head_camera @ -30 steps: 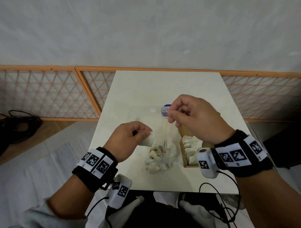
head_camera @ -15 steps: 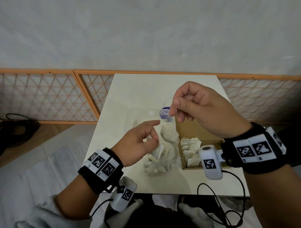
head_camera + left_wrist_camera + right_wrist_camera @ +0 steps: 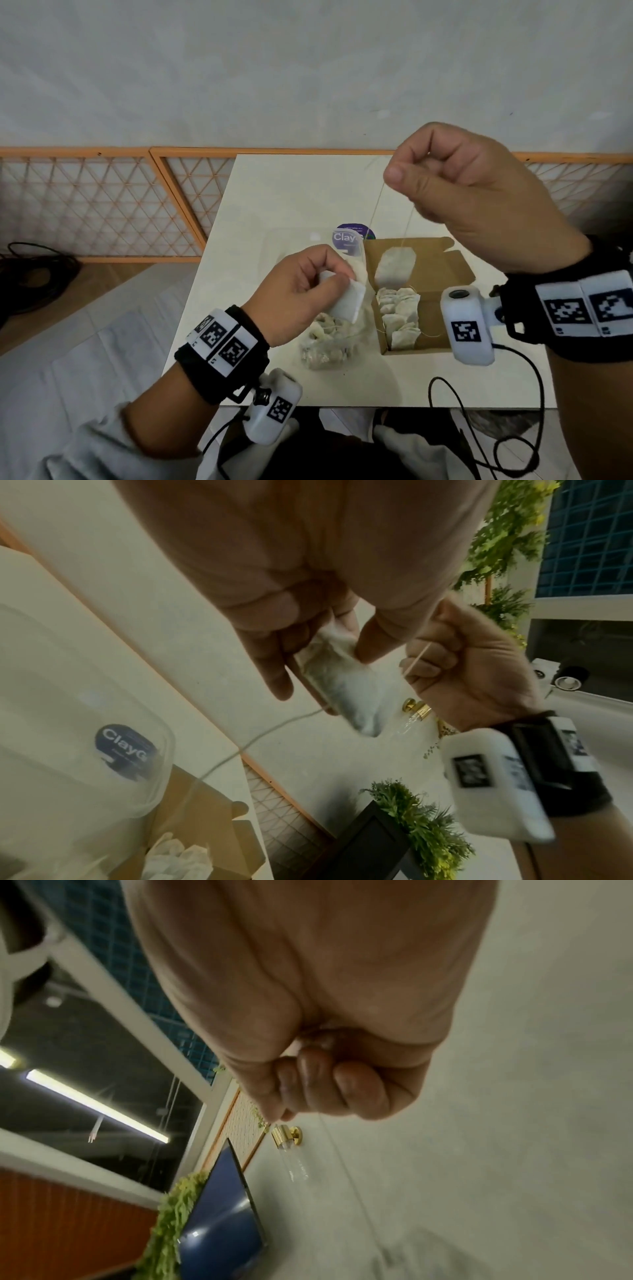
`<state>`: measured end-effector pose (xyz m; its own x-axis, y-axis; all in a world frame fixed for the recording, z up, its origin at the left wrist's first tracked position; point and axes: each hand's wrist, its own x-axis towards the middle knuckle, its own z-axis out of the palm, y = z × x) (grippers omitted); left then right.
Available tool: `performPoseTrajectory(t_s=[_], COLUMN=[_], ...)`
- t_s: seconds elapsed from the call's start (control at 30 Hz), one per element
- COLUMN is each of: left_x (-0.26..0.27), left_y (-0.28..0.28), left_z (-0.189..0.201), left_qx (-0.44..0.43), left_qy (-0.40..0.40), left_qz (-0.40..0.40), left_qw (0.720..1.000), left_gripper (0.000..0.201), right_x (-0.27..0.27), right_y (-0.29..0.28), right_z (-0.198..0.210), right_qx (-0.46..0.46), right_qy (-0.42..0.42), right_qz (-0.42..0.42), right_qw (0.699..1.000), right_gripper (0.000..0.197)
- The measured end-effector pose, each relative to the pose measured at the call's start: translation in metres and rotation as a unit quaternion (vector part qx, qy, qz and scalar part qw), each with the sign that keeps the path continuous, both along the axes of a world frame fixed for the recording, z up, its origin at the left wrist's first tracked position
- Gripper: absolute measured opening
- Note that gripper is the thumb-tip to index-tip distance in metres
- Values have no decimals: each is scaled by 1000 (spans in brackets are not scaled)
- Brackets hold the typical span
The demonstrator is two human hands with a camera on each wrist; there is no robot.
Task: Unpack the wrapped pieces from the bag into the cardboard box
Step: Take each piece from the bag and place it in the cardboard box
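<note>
A pale table (image 3: pixel 298 192) carries everything. On its near right part sits an open cardboard box (image 3: pixel 442 267), flaps up, with a row of wrapped pieces (image 3: pixel 399 308) packed along its left side. Just left of the box, touching or nearly so, lies a clear plastic bag (image 3: pixel 329 346) holding more pieces. Behind the bag rests a clear lid with a round dark "Clay" sticker (image 3: pixel 349 236).

The right hand (image 3: pixel 479 192) is raised high above the box, fingers curled, thumb and forefinger pinching a thin string (image 3: pixel 407 226). From that string one tea-bag-like piece (image 3: pixel 394 270) dangles well below the grip, hanging over the far part of the box, clear of the packed row.

The left hand (image 3: pixel 301 294) hovers above the bag, thumb and fingers pinching another white piece (image 3: pixel 346 301) by its upper end; the piece juts out rightward and down from the fingertips (image 3: pixel 369 642), and its string (image 3: pixel 260 737) trails off toward the box.
</note>
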<state>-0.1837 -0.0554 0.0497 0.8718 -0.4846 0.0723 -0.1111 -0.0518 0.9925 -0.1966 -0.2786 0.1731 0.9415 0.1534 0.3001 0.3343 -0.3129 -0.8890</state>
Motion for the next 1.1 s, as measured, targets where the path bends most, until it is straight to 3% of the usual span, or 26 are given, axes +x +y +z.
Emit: performPoseTrajectory(t_s=[0.17,0.33,0.47,0.63,0.87,1.1], left_x=[-6,-4,-5,-7,-8,-8], left_y=[-1,-2,-5,-6,-2,3], left_z=[8,8,10,11,13,34], left_qx=[-45,-20,-22,-30,-63,-32], left_qy=[6,9,23,47,32,-108], left_qz=[5,5,11,7,6,19], left_qw=[999,1000,999,998,997,993], left_gripper=[8,50,20,8,23,2], right_x=[14,25,28,36,45,47], right_y=[-9,-14,-12,-11,-8,4], right_z=[0,-11,-13,-19,-47,-90], right_qx=[-68,-43,-28,-3,-1,-24], right_qy=[-51,-36,-43,-41,-5,62], right_qz=[-125,-159,-155,-135,-126,-78], right_qw=[988,986,987,990,992,995], right_gripper=[19,18,20,17,16,14])
